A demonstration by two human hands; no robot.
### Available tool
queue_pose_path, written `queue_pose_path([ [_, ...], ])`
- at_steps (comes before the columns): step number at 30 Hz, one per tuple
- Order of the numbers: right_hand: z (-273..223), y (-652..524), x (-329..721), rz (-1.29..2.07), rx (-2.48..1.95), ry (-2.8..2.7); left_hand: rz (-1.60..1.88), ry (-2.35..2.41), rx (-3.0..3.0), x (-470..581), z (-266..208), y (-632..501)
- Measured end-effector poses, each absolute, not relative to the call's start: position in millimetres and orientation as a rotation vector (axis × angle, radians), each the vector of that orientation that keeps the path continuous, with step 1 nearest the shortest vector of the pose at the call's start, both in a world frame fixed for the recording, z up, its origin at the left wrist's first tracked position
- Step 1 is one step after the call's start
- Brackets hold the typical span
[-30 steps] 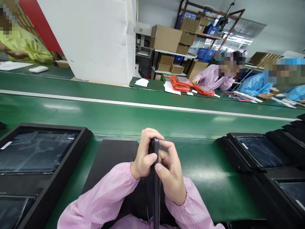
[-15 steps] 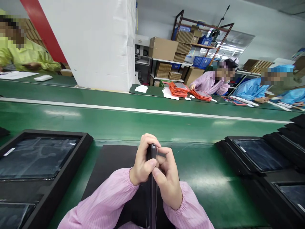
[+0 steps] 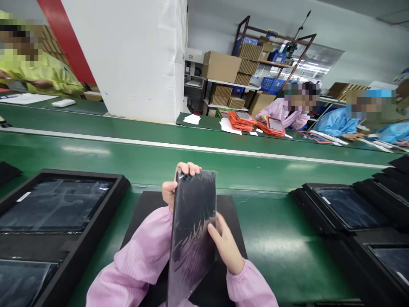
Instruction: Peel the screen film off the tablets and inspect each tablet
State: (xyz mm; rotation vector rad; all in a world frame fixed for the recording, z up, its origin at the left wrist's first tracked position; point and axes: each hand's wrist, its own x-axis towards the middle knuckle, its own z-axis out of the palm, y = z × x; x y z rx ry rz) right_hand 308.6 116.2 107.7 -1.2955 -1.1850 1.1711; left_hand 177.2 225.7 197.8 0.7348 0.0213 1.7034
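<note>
Above green bench (image 3: 281,238), left hand (image 3: 174,187) and right hand (image 3: 225,245) clamp upright wrapped tablet (image 3: 193,226).

white pillar (image 3: 134,55), metal shelving (image 3: 255,64), grey wall (image 3: 361,25)

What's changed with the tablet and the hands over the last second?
The flat black tablet in clear plastic film turned from edge-on to broad face toward the camera. The left hand shifted to its top corner; the right hand now holds its right edge. The black foam trays stayed put.
</note>
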Motion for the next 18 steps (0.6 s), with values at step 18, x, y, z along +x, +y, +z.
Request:
queue_pose_path([
  [18, 98.4, 113.1, 327.7, 0.519, -1.428, -1.265, 1.068, 0.773, 0.393, 113.7, 54.2, 67.9],
])
